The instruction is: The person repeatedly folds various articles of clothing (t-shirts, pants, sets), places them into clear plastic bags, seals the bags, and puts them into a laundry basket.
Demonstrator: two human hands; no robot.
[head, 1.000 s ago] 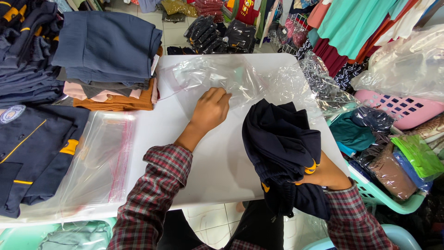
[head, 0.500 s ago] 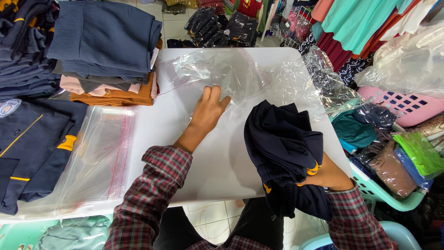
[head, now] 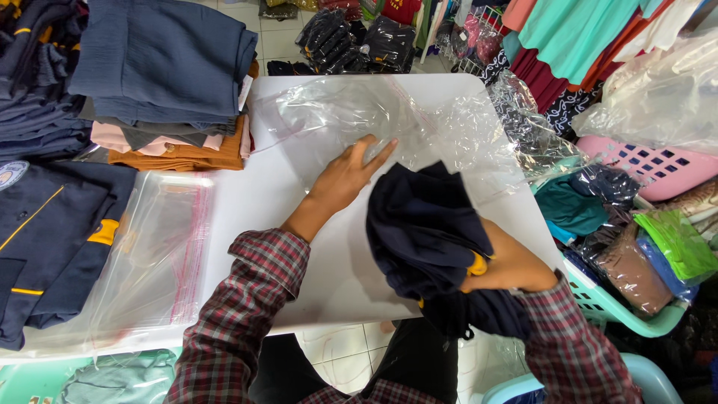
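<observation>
The left hand [head: 345, 176] lay flat, fingers spread, on a crumpled clear plastic bag [head: 389, 123] spread over the white table [head: 262, 202]. The right hand [head: 507, 263] was clenched around a bunched dark navy garment [head: 430, 228], held just right of the left hand. A stack of folded blue, pink and orange clothes [head: 164, 82] sat left of the left hand; a flat clear bag with a red seal strip [head: 161, 247] lay beside the left sleeve. A teal plastic basket [head: 598, 299] stood right of the right hand. Compared with a second earlier, the garment had moved closer to the left hand, whose fingers had spread wider.
</observation>
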